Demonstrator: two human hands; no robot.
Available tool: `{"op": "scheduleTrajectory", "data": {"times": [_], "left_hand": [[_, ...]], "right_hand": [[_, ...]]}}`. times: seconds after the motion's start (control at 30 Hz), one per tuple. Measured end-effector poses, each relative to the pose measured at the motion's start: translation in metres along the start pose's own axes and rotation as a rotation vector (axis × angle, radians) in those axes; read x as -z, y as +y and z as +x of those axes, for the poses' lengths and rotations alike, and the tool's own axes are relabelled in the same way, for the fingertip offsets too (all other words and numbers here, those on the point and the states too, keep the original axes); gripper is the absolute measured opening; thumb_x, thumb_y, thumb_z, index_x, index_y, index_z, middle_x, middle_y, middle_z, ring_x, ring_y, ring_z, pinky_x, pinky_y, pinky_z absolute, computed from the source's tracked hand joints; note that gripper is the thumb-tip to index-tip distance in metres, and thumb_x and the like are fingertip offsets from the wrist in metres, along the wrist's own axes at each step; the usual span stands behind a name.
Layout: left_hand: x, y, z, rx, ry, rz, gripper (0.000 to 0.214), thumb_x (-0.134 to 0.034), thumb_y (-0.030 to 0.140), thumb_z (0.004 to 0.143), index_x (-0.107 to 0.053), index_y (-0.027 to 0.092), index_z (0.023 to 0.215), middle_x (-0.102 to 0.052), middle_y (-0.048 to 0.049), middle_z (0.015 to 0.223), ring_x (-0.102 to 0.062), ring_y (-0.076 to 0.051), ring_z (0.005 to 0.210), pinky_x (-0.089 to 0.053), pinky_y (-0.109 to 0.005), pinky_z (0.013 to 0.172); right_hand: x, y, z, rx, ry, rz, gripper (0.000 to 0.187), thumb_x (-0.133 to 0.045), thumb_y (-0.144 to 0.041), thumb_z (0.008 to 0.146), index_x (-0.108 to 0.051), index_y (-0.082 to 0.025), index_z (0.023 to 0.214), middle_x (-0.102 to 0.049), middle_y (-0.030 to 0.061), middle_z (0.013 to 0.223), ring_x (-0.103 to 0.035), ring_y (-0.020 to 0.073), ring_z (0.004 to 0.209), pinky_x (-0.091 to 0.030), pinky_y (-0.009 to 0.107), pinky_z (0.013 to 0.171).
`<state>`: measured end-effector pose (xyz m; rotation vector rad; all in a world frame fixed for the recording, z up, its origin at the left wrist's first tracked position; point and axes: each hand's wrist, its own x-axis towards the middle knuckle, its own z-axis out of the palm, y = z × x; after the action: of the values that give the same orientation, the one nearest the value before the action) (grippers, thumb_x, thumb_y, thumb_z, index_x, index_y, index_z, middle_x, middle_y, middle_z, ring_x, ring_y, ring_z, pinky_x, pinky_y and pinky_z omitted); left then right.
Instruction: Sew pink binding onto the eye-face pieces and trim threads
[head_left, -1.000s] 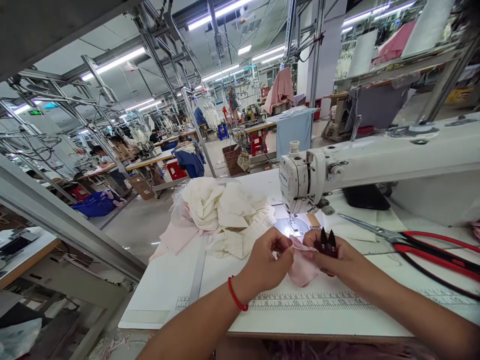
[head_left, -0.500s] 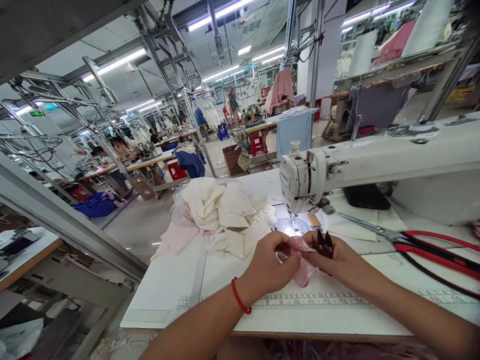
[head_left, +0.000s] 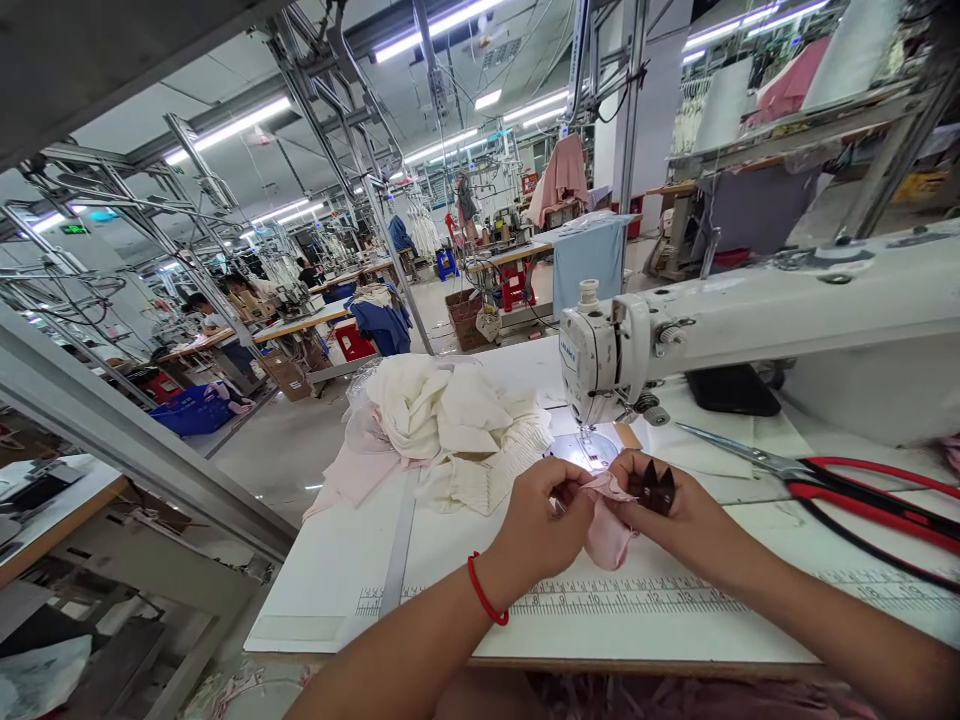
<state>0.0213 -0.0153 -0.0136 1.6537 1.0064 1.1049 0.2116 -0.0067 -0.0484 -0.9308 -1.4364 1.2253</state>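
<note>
A small pale pink fabric piece (head_left: 604, 530) is pinched between both my hands, just in front of the sewing machine's needle plate (head_left: 592, 452). My left hand (head_left: 541, 525), with a red band at the wrist, is closed on the piece's left edge. My right hand (head_left: 679, 515) is closed on its right edge and also carries dark thread snips (head_left: 655, 489), their blades pointing up.
A white sewing machine (head_left: 750, 325) spans the right. Red-handled scissors (head_left: 840, 485) lie on the white table (head_left: 330, 570) to the right. A heap of cream and pink cloth (head_left: 442, 425) lies behind my left hand. Other workstations and people fill the hall at left.
Both hands have shifted slightly up and toward the needle plate with the pink piece. The snips have tilted a little to the right.
</note>
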Motion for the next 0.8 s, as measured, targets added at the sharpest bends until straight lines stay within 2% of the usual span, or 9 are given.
{"op": "scheduleTrajectory", "data": {"times": [0.1, 0.23, 0.37, 0.47, 0.6, 0.7, 0.8], "left_hand": [[0.0021, -0.0019, 0.0031, 0.062, -0.108, -0.09, 0.017, -0.065, 0.033, 0.096, -0.066, 0.016, 0.094, -0.064, -0.0029, 0.084, -0.058, -0.015, 0.077, -0.048, -0.028, 0.073], [0.0047, -0.0007, 0.0037, 0.103, -0.198, -0.13, 0.029, -0.065, 0.046, 0.097, -0.062, 0.017, 0.092, -0.06, -0.0009, 0.082, -0.055, -0.013, 0.074, -0.046, -0.027, 0.07], [0.0065, 0.0035, 0.0019, 0.074, -0.214, 0.002, 0.019, -0.075, 0.03, 0.086, -0.06, 0.019, 0.085, -0.058, 0.0015, 0.078, -0.051, -0.013, 0.071, -0.042, -0.027, 0.068], [0.006, 0.0049, 0.0017, 0.055, -0.127, 0.07, 0.014, -0.072, 0.022, 0.083, -0.058, 0.019, 0.082, -0.059, 0.0021, 0.076, -0.052, -0.013, 0.071, -0.043, -0.028, 0.069], [0.0033, 0.0022, 0.002, 0.077, -0.033, 0.042, 0.011, -0.067, 0.019, 0.083, -0.057, 0.02, 0.085, -0.056, 0.0035, 0.074, -0.051, -0.012, 0.069, -0.041, -0.026, 0.066], [0.0022, 0.001, 0.0011, 0.081, -0.035, 0.03, 0.012, -0.069, 0.02, 0.082, -0.063, 0.019, 0.092, -0.059, 0.0033, 0.073, -0.052, -0.013, 0.068, -0.041, -0.026, 0.066], [0.0035, 0.0019, 0.0002, 0.075, -0.041, 0.005, 0.01, -0.073, 0.021, 0.081, -0.069, 0.018, 0.09, -0.062, 0.0016, 0.074, -0.054, -0.013, 0.07, -0.041, -0.028, 0.069]], "right_hand": [[-0.0007, -0.0015, 0.001, -0.047, -0.018, -0.005, 0.048, -0.084, -0.069, 0.082, -0.069, -0.025, 0.091, -0.057, -0.0003, 0.075, -0.052, 0.0165, 0.065, -0.047, 0.029, 0.057], [-0.0005, -0.0037, 0.0023, -0.092, -0.036, -0.013, 0.046, -0.09, -0.063, 0.076, -0.069, -0.024, 0.085, -0.059, 0.0001, 0.072, -0.053, 0.0165, 0.063, -0.045, 0.029, 0.055], [0.0003, -0.0046, 0.0043, -0.105, -0.039, -0.018, 0.041, -0.087, -0.06, 0.079, -0.067, -0.024, 0.081, -0.053, -0.0029, 0.063, -0.045, 0.0142, 0.055, -0.043, 0.03, 0.053], [-0.0005, -0.0053, 0.0043, -0.089, -0.05, -0.027, 0.04, -0.085, -0.061, 0.08, -0.068, -0.024, 0.081, -0.055, -0.0025, 0.064, -0.048, 0.0155, 0.057, -0.046, 0.031, 0.056], [-0.0029, -0.0069, 0.0, -0.046, -0.091, -0.05, 0.038, -0.086, -0.059, 0.082, -0.07, -0.024, 0.08, -0.063, 0.0012, 0.072, -0.059, 0.0201, 0.07, -0.051, 0.033, 0.064], [-0.0037, -0.0076, -0.0028, -0.019, -0.108, -0.075, 0.036, -0.086, -0.057, 0.084, -0.073, -0.024, 0.079, -0.063, 0.0009, 0.07, -0.055, 0.0193, 0.067, -0.049, 0.032, 0.062], [-0.0031, -0.0077, -0.0017, -0.006, -0.084, -0.082, 0.039, -0.086, -0.061, 0.082, -0.073, -0.024, 0.079, -0.063, 0.0009, 0.071, -0.054, 0.0193, 0.067, -0.048, 0.032, 0.06]]}}
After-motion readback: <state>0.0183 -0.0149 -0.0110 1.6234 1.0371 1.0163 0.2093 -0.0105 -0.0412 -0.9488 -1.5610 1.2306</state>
